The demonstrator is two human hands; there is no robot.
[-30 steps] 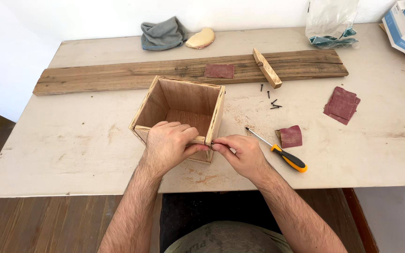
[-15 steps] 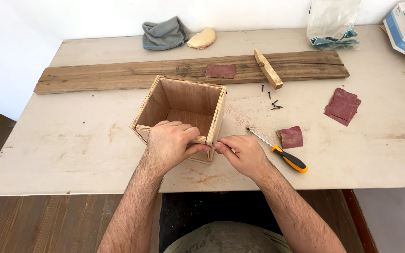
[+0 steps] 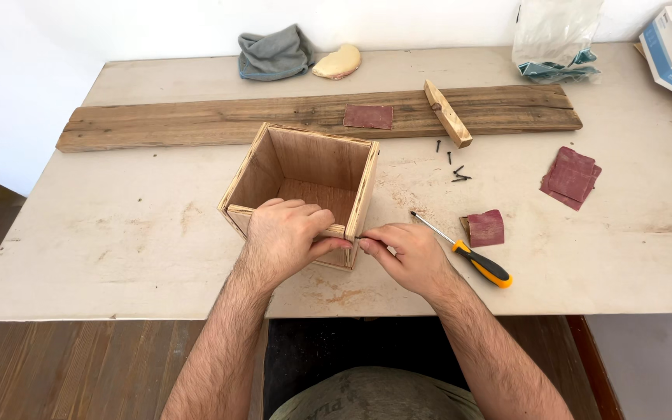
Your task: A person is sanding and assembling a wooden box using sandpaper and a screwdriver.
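Observation:
An open-topped plywood box [image 3: 305, 171] stands on the pale table [image 3: 118, 241]. My left hand [image 3: 285, 233] lies over the box's near wall and grips its top edge. My right hand [image 3: 402, 253] is at the box's near right corner, its fingertips pinched on a small dark screw that touches the wood. A screwdriver [image 3: 468, 253] with a yellow and black handle lies on the table just right of my right hand.
A long rough plank [image 3: 196, 124] lies across the back with a sandpaper piece [image 3: 369, 117] and a small wood block [image 3: 447, 113] on it. Loose dark screws [image 3: 453, 167], more sandpaper [image 3: 571, 175], a grey cloth [image 3: 274, 54] and a plastic bag [image 3: 555, 39] surround them.
Both hands stay at the box's near right corner; my right fingertips have shifted slightly against the corner. The box has not moved.

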